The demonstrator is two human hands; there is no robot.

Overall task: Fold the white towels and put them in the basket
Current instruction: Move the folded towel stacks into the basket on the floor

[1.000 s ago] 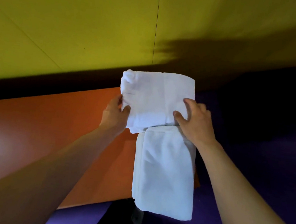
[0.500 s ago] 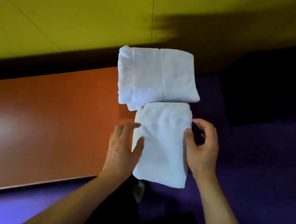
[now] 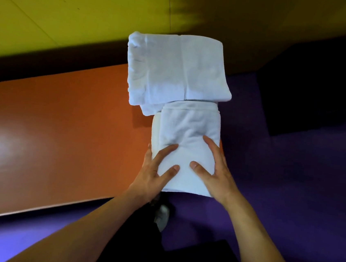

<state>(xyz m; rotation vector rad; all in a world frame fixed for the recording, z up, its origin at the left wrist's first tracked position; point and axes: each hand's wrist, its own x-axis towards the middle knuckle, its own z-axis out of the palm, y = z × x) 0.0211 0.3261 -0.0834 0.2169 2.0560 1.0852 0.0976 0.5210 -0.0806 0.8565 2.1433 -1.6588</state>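
Two folded white towels lie end to end in the head view. The far towel (image 3: 178, 71) sits crosswise; the near towel (image 3: 186, 145) runs lengthwise toward the person at the orange desk's (image 3: 61, 132) edge. The left hand (image 3: 155, 171) and right hand (image 3: 213, 169) press flat, fingers straight, on its near end. No basket is in view.

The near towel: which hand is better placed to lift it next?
Probably either: the left hand and right hand both rest on the near towel, fingers spread, one at each side.
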